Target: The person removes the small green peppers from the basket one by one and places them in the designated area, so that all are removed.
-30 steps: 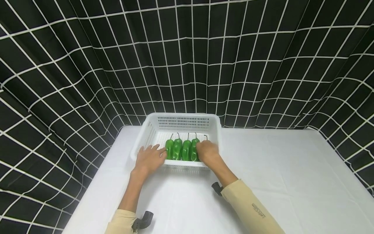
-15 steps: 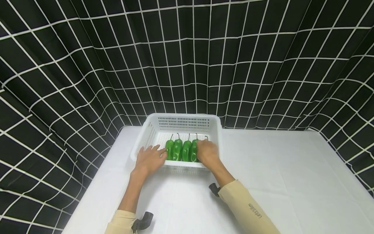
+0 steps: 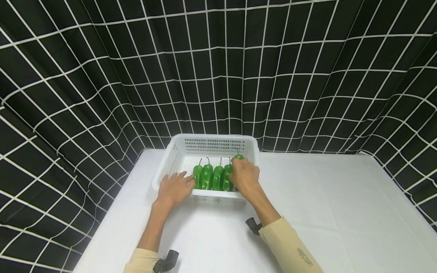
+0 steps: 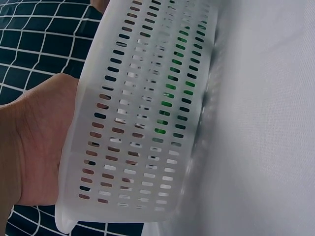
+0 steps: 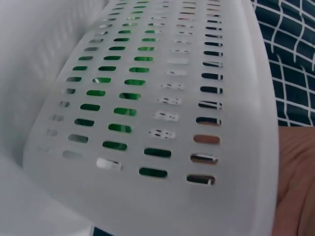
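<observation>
A white cloth covers the table, lying mostly flat, with a few faint creases to the right of the middle. Close up, the left wrist view shows a fine texture in the cloth. A white plastic basket stands upright directly on it, left of the middle and near the far edge, its long sides running roughly along that edge. Rows of small slots pierce its walls, and a soft grey shadow falls on the cloth before its near side.
</observation>
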A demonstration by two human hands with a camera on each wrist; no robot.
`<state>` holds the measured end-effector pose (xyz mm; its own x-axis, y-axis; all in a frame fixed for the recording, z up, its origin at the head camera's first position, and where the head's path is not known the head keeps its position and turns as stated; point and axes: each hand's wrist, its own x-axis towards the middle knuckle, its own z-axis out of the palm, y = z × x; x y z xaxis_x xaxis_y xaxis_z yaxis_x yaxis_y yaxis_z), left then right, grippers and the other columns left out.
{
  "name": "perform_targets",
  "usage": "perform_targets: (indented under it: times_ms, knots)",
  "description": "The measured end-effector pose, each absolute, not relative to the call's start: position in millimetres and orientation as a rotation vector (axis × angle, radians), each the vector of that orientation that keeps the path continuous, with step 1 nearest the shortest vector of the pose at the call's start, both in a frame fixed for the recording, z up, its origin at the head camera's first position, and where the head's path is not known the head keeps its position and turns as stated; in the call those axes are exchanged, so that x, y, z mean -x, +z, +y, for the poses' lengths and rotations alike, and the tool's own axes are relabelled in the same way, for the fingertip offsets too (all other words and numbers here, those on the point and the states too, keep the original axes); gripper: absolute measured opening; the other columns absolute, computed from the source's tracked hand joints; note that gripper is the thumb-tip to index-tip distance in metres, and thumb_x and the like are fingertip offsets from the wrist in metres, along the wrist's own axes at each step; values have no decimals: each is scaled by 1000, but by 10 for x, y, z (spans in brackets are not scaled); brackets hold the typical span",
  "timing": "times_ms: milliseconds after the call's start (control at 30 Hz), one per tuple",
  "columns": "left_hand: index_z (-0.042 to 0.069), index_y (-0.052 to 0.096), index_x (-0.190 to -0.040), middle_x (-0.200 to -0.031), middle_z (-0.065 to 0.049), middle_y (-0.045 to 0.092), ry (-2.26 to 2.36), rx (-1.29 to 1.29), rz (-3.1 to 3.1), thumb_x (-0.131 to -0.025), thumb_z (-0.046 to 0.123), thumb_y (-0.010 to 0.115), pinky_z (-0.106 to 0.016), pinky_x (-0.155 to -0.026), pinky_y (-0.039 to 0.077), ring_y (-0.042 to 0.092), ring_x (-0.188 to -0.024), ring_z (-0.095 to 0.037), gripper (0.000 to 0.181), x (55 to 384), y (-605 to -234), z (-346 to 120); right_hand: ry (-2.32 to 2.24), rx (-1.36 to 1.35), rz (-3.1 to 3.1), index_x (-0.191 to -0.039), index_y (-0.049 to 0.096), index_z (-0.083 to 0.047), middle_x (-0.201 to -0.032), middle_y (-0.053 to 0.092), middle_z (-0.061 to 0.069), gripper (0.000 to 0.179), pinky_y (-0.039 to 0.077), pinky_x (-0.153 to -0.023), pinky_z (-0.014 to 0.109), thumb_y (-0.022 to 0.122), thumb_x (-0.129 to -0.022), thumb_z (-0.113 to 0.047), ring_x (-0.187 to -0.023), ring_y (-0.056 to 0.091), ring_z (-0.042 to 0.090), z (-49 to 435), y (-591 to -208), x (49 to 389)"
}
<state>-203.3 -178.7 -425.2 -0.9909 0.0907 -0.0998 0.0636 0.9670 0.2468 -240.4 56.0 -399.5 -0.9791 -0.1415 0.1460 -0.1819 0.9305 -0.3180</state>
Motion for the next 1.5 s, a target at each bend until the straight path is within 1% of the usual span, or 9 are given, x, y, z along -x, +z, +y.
perform_targets:
  times_ms: [167,367,633,767,833,1000,1267,1400,1500]
  knots:
    - [16,58,-150,-161,-12,51,376,-127,3014,-107,43,31,-69,-126,25,43,-151,-45,57,2008,-4239,-1782,556,-288,-2867,-132,71,-10,-88,75,16,50,48,-51,35,78,-82,-8,-56,60,23,652,-3918,2342]
    - [17,58,-150,-161,-12,51,351,-135,3017,-107,42,31,-69,-125,28,45,-151,-44,57,2004,-4222,-1794,759,-297,-2806,-141,65,-12,-90,73,17,57,38,-40,25,78,-86,-11,-51,53,18,793,-3753,2244]
    - [17,57,-151,-161,-13,52,347,-151,3021,-108,43,30,-68,-124,30,46,-150,-44,58,2022,-4224,-1807,892,-259,-2702,-142,64,-14,-92,70,18,54,39,-41,23,72,-89,-11,-53,53,18,1046,-3576,2234]
    - [17,57,-151,-159,-13,53,337,-144,3004,-107,44,29,-67,-123,33,48,-148,-43,59,2025,-4205,-1802,942,-212,-2658,-141,64,-13,-85,69,18,52,40,-43,24,70,-89,-9,-53,55,20,1230,-3516,2262]
    - [13,60,-148,-157,-13,56,342,-126,2996,-106,45,30,-65,-122,37,51,-146,-43,61,2021,-4192,-1797,962,-184,-2655,-142,63,-13,-83,69,19,51,41,-44,24,69,-91,-8,-54,56,21,1332,-3499,2275]
    - [5,69,-136,-150,-15,63,323,-108,2984,-105,45,33,-63,-112,48,59,-138,-45,62,2018,-4159,-1786,997,-109,-2707,-145,60,-13,-91,72,23,51,44,-48,27,66,-94,-10,-64,62,26,1605,-3485,2310]
    - [2,64,-141,-147,-15,64,325,-91,2918,-102,45,37,-63,-106,52,62,-134,-45,64,2063,-4108,-1775,997,-52,-2892,-148,55,-7,-110,70,28,53,44,-56,32,65,-96,-11,-77,63,30,1957,-3600,2458]
    - [3,60,-146,-149,-17,62,329,-98,2854,-102,45,37,-67,-107,50,60,-135,-48,64,2075,-4077,-1778,997,-44,-3019,-151,51,-7,-125,66,32,56,53,-69,47,65,-98,-13,-96,66,42,2054,-3728,2546]
    - [4,55,-150,-151,-19,60,341,-82,2801,-102,45,37,-70,-110,46,56,-138,-51,66,2067,-4052,-1790,996,-52,-3100,-153,48,-6,-140,59,35,58,55,-89,63,65,-98,-13,-120,61,54,2086,-3888,2584]
